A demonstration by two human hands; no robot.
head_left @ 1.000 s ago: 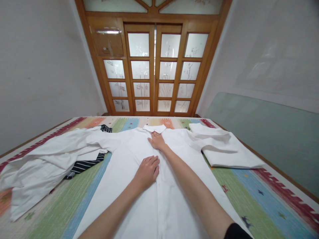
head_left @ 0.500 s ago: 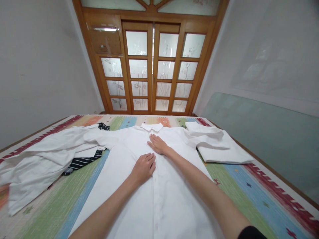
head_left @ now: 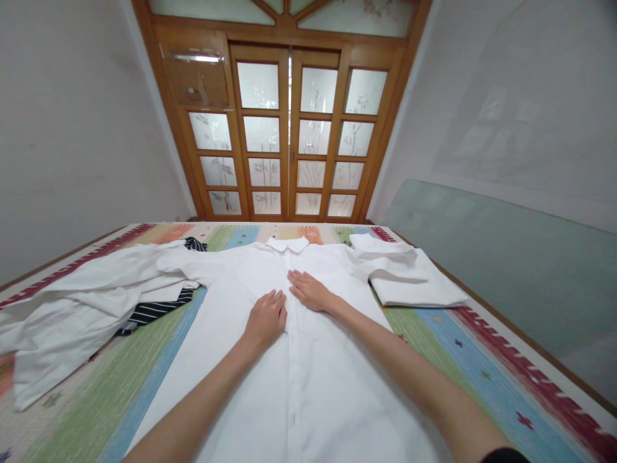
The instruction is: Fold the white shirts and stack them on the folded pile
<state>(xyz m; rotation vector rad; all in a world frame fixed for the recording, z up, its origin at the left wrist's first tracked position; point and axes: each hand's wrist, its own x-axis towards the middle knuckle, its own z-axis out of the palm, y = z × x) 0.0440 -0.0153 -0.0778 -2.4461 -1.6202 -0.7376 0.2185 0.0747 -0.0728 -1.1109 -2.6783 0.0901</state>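
A white collared shirt (head_left: 241, 379) lies spread front-up, its collar (head_left: 288, 244) at the far end and its button placket running down the middle. My right hand (head_left: 307, 290) rests flat on the upper chest beside the placket, fingers stretched toward the left. Just nearer and to the left, my left hand (head_left: 267, 316) lies palm down on the shirt, its fingers loosely bent and their tips partly hidden. Neither hand shows cloth lifted in it.
A crumpled white garment (head_left: 81, 308) lies at left over dark striped cloth (head_left: 159, 311). Folded white cloth (head_left: 419, 283) is at right, under the shirt's sleeve. Beneath is a colourful striped cover (head_left: 159, 379). Wooden glazed doors (head_left: 289, 135) stand behind; a pale green panel (head_left: 506, 251) borders the right.
My right hand has slid slightly down the shirt, away from the collar. The left hand stays beside the placket with its fingers a little more bent. The view has shifted slightly.
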